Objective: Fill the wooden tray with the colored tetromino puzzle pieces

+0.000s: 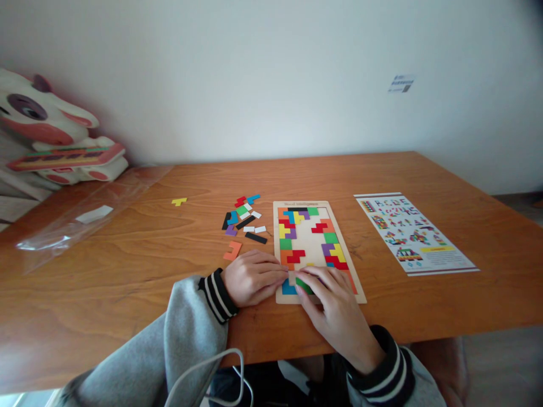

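A wooden puzzle board (301, 204) lies flat, with coloured block pieces set along its sides and bare wood in its middle. My right hand (333, 302) is over the lower part of the board, its thumb and fingertips closed on a green puzzle piece (304, 284). My left hand (254, 278) rests at the board's lower left edge, fingers pressed together. Its fingertips meet near a blue piece (289, 287) in the corner; whether they pinch anything is hidden. Left of the board are several loose pieces, among them an orange one (233, 250) and a black bar (256, 238).
A yellow piece (179, 201) lies apart at the left. A printed pattern sheet (418, 234) lies right of the board. Farther left are a clear plastic bag (95, 215) and a cow-shaped toy keyboard (68, 135). A white cable (212, 362) hangs before the table's front edge.
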Action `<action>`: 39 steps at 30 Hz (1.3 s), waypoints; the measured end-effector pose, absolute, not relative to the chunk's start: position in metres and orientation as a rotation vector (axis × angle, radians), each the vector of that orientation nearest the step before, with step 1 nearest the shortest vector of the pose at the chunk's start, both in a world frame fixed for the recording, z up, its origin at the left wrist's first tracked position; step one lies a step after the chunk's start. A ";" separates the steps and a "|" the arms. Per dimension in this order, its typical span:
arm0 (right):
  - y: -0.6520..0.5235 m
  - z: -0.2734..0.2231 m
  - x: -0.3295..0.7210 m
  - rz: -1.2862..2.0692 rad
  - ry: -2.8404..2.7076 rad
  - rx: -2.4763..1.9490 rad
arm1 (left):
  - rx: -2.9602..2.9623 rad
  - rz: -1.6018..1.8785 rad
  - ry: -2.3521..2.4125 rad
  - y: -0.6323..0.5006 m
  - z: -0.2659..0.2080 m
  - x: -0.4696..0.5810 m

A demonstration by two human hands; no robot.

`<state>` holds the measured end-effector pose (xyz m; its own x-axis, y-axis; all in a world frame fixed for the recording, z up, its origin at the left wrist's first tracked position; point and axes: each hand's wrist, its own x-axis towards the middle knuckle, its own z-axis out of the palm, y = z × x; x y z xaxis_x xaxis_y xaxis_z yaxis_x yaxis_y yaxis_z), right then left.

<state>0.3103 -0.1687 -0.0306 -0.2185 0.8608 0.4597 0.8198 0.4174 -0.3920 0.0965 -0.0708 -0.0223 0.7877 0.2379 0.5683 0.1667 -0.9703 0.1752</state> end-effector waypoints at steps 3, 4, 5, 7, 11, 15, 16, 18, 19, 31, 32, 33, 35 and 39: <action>-0.169 -0.030 0.309 0.106 -2.069 -1.409 | 2.894 0.940 0.333 -0.071 -0.021 0.097; -0.169 -0.030 0.309 0.112 -2.066 -1.407 | 2.920 0.938 0.325 -0.068 -0.019 0.094; -0.169 -0.030 0.309 0.118 -2.064 -1.404 | 2.956 0.934 0.314 -0.065 -0.017 0.090; -0.170 -0.030 0.310 0.129 -2.061 -1.396 | 3.042 0.925 0.334 -0.052 -0.013 0.076; -0.171 -0.032 0.311 0.122 -2.051 -1.385 | 3.092 0.962 0.755 -0.019 -0.010 0.037; -0.170 -0.032 0.311 0.101 -2.031 -1.372 | 2.935 0.891 1.041 0.001 -0.021 0.016; -0.170 -0.032 0.310 0.095 -2.028 -1.364 | 2.883 0.882 1.092 0.004 -0.025 0.016; -0.170 -0.032 0.310 0.089 -2.027 -1.358 | 2.778 0.862 1.211 0.008 -0.032 0.017; -0.170 -0.032 0.310 0.091 -2.027 -1.359 | 2.727 0.844 1.276 0.010 -0.034 0.019; -0.172 -0.026 0.310 0.117 -1.989 -1.314 | 2.425 0.687 1.472 0.030 -0.038 0.017; -0.172 -0.025 0.309 0.120 -1.984 -1.306 | 2.396 0.707 1.451 0.031 -0.037 0.017; -0.172 -0.024 0.309 0.124 -1.980 -1.299 | 2.367 0.733 1.423 0.031 -0.036 0.016; -0.172 -0.023 0.309 0.139 -1.970 -1.289 | 2.315 0.783 1.390 0.030 -0.034 0.017; -0.172 -0.021 0.312 0.175 -1.950 -1.252 | 2.254 0.826 1.428 0.025 -0.029 0.018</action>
